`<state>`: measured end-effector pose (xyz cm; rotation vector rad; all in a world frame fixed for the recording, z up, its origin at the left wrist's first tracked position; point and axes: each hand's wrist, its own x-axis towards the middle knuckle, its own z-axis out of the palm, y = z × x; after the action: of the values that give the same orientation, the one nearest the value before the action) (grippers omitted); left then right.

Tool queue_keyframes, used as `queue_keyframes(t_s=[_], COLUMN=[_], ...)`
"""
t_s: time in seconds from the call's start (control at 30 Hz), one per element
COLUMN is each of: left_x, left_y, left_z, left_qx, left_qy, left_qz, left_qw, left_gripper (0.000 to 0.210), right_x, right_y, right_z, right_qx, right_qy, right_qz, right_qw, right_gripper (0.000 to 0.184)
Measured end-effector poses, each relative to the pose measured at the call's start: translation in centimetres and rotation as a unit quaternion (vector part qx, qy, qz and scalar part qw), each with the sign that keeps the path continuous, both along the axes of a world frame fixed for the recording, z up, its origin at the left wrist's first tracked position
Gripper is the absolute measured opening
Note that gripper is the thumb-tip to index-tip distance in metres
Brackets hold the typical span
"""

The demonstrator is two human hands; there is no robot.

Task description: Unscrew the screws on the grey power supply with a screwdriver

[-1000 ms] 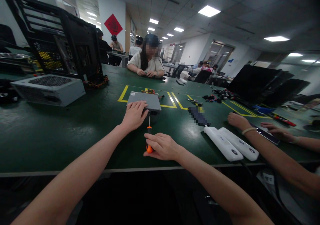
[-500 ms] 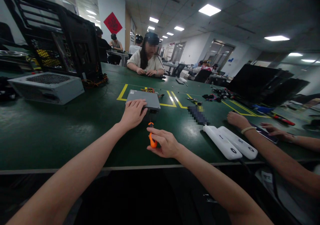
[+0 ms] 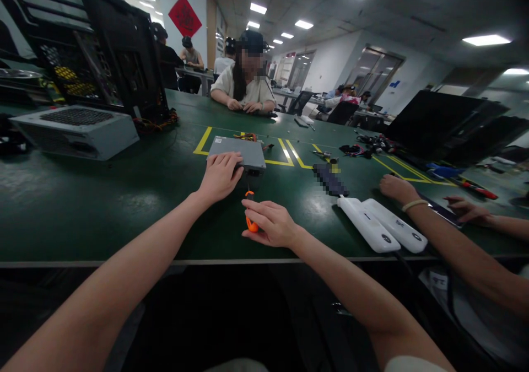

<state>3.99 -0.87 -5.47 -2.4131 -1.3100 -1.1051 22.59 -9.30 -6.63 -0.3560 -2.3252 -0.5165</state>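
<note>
Nearest, above the green counter point(image 3: 103, 212): right hand point(image 3: 270, 223), grip clamped on the orange-and-black handle of a screwdriver point(image 3: 253, 227), thin shaft pointing away toward the near side of a grey computer power supply point(image 3: 250, 152); tip contact too small to tell. Off to the right, two white oblong devices point(image 3: 367, 226), side by side; just past them, a co-worker's hand point(image 3: 399, 189), bracelet at the wrist. Left hand point(image 3: 222, 176) laid over the near left part of the power supply's top, grip spread, fingers close to one another. Power supply sits on the counter; coloured cables point(image 3: 248, 136) at its far side, yellow tape lines around. Far left, a second power supply point(image 3: 82, 132) before a black computer case point(image 3: 124, 58). Across the counter, a seated person point(image 3: 243, 88).
</note>
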Motion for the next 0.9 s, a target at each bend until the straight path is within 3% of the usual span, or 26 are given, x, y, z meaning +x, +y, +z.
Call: queue_keyframes(t_s=[0.13,0.27,0.4,0.53,0.73,0.9], left_x=[0.1,0.17,0.11,0.08,0.05,-0.05], left_y=[0.09,0.14,0.16,0.19,0.18,0.2], left_z=[-0.11,-0.13,-0.08,-0.09,-0.08,-0.07], left_qx=[-0.005,-0.006,-0.002,0.001,0.009,0.013], left_qy=[-0.003,-0.005,-0.002,0.002,0.002,0.003], left_qz=[0.006,0.013,0.007,0.006,0.005,0.003], left_qw=[1.0,1.0,1.0,1.0,1.0,1.0], left_gripper=[0.028,0.028,0.027,0.026,0.026,0.025], right_x=[0.34,0.45,0.25,0.08,-0.1,-0.36], right_y=[0.04,-0.07,-0.12,-0.29,-0.67,-0.49], right_z=[0.02,0.26,0.3,0.41,0.71,0.15], right_qx=[-0.042,-0.014,0.004,-0.014,0.041,0.039], right_qy=[-0.001,-0.035,-0.009,0.002,-0.062,-0.036], right_qz=[0.002,-0.01,-0.003,0.007,-0.034,-0.028], right_qw=[0.999,0.999,1.0,1.0,0.997,0.998], right_gripper=[0.039,0.035,0.028,0.034,0.032,0.027])
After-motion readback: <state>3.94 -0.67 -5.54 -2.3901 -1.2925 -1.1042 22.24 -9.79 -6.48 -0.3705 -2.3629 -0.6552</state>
